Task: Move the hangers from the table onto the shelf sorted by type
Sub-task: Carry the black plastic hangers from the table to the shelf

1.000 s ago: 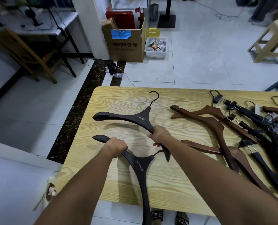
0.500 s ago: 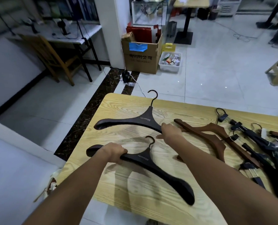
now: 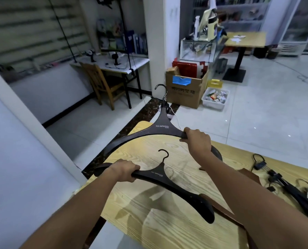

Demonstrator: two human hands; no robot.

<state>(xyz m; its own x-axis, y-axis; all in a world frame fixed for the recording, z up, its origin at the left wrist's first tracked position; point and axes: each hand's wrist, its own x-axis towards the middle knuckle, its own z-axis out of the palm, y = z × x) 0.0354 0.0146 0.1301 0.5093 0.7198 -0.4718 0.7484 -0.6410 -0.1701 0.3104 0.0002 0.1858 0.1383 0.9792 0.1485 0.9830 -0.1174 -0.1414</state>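
Note:
I hold two wide black wooden hangers above the light wooden table (image 3: 167, 223). My left hand (image 3: 125, 169) grips the left arm of the nearer black hanger (image 3: 178, 187), whose hook points up. My right hand (image 3: 197, 140) grips the right arm of the farther black hanger (image 3: 160, 128), lifted higher with its hook toward the floor beyond the table. Brown wooden hangers (image 3: 246, 172) lie on the table, mostly hidden under my right forearm. Black clip hangers (image 3: 282, 182) lie at the table's right side. No shelf shows.
A white panel (image 3: 23, 159) stands close on the left. Beyond the table are a cardboard box (image 3: 185, 92), a white bin of small items (image 3: 215, 97), a wooden chair (image 3: 103, 83) at a desk, a white pillar (image 3: 160, 42) and a small pedestal table (image 3: 245, 40).
Both hands have lifted the black hangers off the table, the right one higher and farther out. My view has tilted up and turned left, showing more of the room.

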